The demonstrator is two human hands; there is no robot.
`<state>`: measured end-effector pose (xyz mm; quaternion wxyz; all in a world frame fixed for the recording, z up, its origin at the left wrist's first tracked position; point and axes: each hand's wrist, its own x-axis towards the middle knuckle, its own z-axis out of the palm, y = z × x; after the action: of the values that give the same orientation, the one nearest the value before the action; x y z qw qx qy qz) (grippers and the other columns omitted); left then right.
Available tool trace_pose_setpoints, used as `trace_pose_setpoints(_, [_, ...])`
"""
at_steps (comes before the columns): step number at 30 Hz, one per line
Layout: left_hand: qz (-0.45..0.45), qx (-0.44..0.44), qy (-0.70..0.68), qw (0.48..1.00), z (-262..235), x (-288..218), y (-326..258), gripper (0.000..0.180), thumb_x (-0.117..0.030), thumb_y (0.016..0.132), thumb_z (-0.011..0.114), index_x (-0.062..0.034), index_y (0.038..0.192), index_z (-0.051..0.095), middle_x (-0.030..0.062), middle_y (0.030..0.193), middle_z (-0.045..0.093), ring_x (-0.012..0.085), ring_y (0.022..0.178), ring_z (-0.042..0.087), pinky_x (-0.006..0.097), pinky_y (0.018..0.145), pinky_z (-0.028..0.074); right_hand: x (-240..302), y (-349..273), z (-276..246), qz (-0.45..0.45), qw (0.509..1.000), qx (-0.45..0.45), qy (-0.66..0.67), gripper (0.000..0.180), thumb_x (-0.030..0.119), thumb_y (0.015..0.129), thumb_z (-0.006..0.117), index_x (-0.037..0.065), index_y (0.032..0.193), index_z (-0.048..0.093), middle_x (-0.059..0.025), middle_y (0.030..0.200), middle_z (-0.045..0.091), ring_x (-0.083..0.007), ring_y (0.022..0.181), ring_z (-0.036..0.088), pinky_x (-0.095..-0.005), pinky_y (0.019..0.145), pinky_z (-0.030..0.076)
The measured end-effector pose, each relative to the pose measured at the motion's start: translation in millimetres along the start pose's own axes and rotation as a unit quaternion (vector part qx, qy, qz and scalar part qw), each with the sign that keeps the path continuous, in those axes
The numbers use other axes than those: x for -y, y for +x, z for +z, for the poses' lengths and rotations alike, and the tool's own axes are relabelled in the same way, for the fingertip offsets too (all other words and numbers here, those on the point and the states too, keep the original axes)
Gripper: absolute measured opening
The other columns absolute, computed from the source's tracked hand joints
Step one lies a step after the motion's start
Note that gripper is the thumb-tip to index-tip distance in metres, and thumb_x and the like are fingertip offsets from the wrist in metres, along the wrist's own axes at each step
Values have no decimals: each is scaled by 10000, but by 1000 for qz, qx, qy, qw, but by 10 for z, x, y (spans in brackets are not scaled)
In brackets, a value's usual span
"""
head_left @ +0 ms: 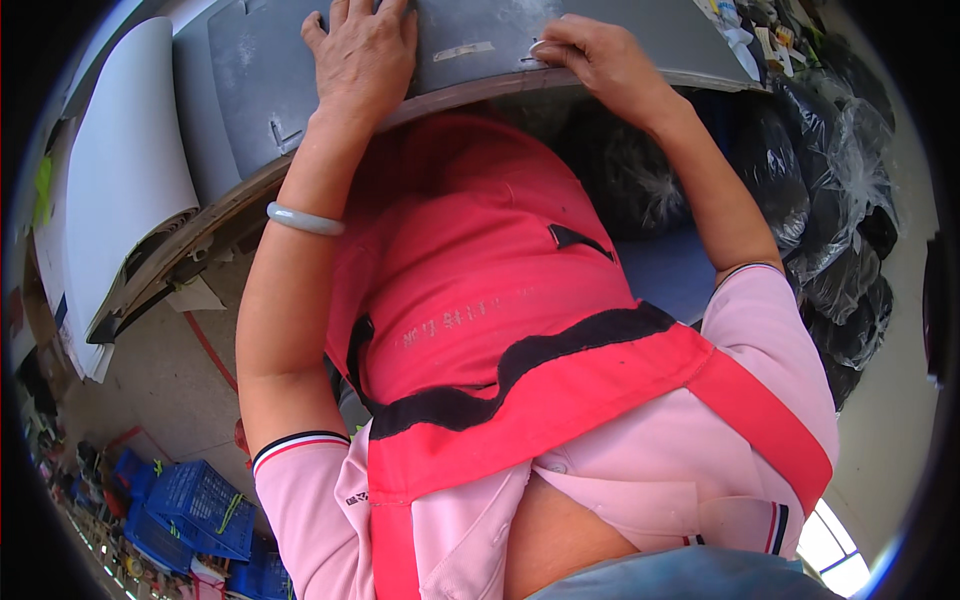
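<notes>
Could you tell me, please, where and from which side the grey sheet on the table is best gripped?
Probably by the near edge of the grey sheet, from the person's side: it lies flat and reaches the table rim, where the left hand and right hand rest.

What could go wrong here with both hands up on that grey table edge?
The left hand lies flat on the grey table, so leaning weight could make it slide. The right hand pinches something small at the very edge; it may drop. The bangle could knock the table rim.
</notes>
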<state>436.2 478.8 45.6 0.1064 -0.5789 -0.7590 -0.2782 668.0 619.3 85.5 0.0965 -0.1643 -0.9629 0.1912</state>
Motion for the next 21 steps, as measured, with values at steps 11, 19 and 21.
trace_pose_setpoints(11, [3,2,-15,1000,-4,-5,13,232,-207,981,596,-99,1178,652,129,1182,608,319,1160,561,519,1061,353,-4,14,61,171,981,-63,62,272,247,909,687,0,1017,654,-132,771,675,-192,717,646,-368,676,512])
trace_pose_setpoints(19, [30,-27,73,997,80,174,-39,318,-299,1018,605,-172,1303,669,84,1313,620,297,1262,580,607,1082,389,29,530,-264,200,955,-53,213,250,251,992,646,5,1010,686,-32,822,681,-134,734,628,-313,683,522])
trace_pose_setpoints(21, [3,15,20,1000,152,155,-56,365,-320,1015,573,-183,1352,603,95,1429,524,306,1411,436,761,1118,219,-160,736,-174,196,959,-86,186,256,253,983,651,1,1000,696,-58,822,688,-151,729,629,-337,689,519])
